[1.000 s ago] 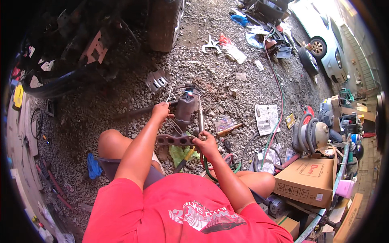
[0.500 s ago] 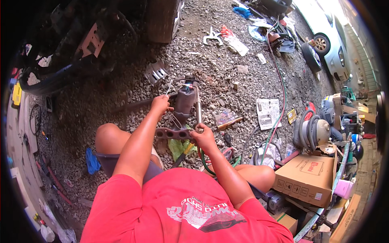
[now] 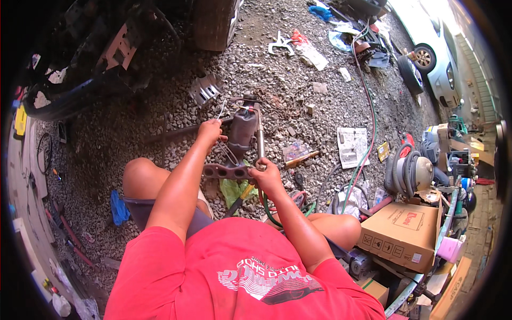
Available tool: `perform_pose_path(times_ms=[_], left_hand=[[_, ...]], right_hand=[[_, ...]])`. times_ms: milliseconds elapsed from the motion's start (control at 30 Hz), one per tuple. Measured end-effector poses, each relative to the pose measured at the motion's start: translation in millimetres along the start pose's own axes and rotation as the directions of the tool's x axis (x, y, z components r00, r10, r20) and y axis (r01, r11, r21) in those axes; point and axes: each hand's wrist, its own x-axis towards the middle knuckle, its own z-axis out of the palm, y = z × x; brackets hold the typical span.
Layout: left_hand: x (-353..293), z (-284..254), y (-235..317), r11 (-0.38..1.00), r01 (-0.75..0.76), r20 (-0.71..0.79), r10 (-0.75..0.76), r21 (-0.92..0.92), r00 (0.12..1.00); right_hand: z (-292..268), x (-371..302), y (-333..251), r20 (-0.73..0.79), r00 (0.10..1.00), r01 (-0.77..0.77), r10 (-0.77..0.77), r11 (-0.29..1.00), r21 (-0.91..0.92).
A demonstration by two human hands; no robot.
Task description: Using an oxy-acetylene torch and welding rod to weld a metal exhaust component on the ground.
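My left hand (image 3: 210,132) pinches a thin bent metal wire (image 3: 223,109); its upper end reaches toward the top of the exhaust manifold, and a loop hangs below. My right hand (image 3: 266,177) is wrapped round the handle of a gas torch (image 3: 261,143). The torch stands nearly upright along the right side of the manifold, its tip at the upper end, where a small glow shows. Dark and rusty, the exhaust manifold (image 3: 242,130) lies on the gravel between my knees, its flange with several holes (image 3: 226,172) nearest me. My right fingers are beside that flange's right end.
A slotted metal shield (image 3: 206,89) lies beyond my left hand. Red and green hoses (image 3: 372,114) cross the gravel on the right. A cardboard box (image 3: 400,234) stands by my right knee, near a round tank with a coiled hose (image 3: 416,173). A wheel (image 3: 216,24) stands at the far left.
The bright bluish flare at the torch tip has dwindled to a small glow. My left hand has shifted slightly left and down; the right keeps its grip on the torch.
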Motion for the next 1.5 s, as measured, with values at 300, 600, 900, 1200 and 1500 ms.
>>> perform_pose_path(times_ms=[300, 600, 900, 1200, 1500], left_hand=[[5.0, -2.0, -2.6, 1.000, -0.010, -0.002, 0.010, -0.014, 1.000], [4.1, -0.8, 0.2, 1.000, -0.003, -0.003, 0.003, 0.012, 1.000], [1.9, -1.9, 2.6, 0.999, -0.009, 0.021, 0.008, 0.044, 1.000], [4.5, -3.4, 1.5, 0.999, -0.004, 0.021, 0.003, 0.047, 1.000], [5.2, -0.3, 1.6, 0.999, -0.005, 0.022, 0.004, 0.049, 1.000]], right_hand=[[1.1, 1.5, 1.1, 0.004, 1.000, 0.010, -0.010, 1.000, -0.009], [0.1, 1.6, 0.4, 0.006, 1.000, 0.013, -0.012, 1.000, -0.015], [-0.2, 2.0, -0.7, 0.007, 1.000, -0.022, 0.023, 0.999, -0.032], [-1.6, 5.5, 2.1, 0.042, 0.999, -0.003, 0.006, 0.997, -0.077], [-2.8, 8.2, 8.1, 0.034, 0.999, -0.006, 0.008, 0.998, -0.061]])
